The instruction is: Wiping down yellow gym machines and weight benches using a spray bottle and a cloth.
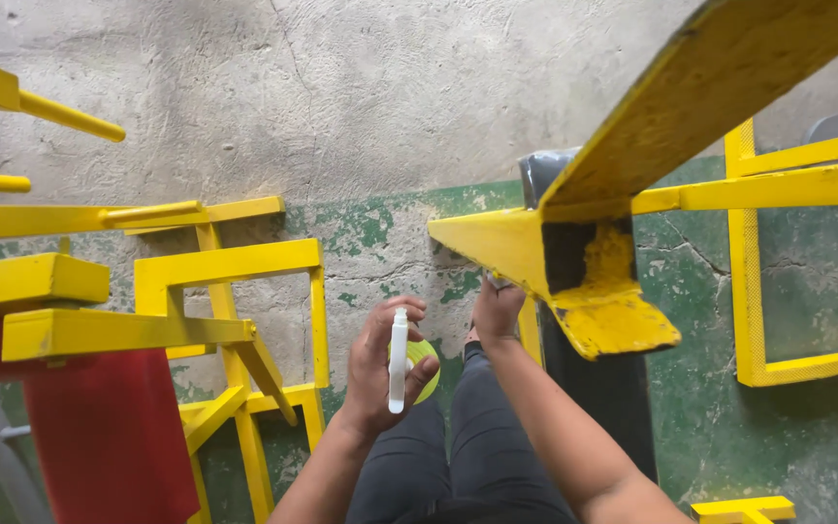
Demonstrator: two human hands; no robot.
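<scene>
Left hand (pixel 380 369) clamped on white spray bottle (pixel 398 359) plus yellow-green cloth (pixel 426 374) — right hand (pixel 497 309) closed against yellow frame (pixel 506 247) underside (grip unclear); wiping looks barely begun, judging by the dusty metal.

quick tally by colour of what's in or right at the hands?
White: 1, the spray bottle in the left hand
Yellow-green: 1, the round thing behind the bottle
Yellow: 1, the metal frame that the right hand reaches under
Total: 3

No packages, labels, signs, screens.
</scene>
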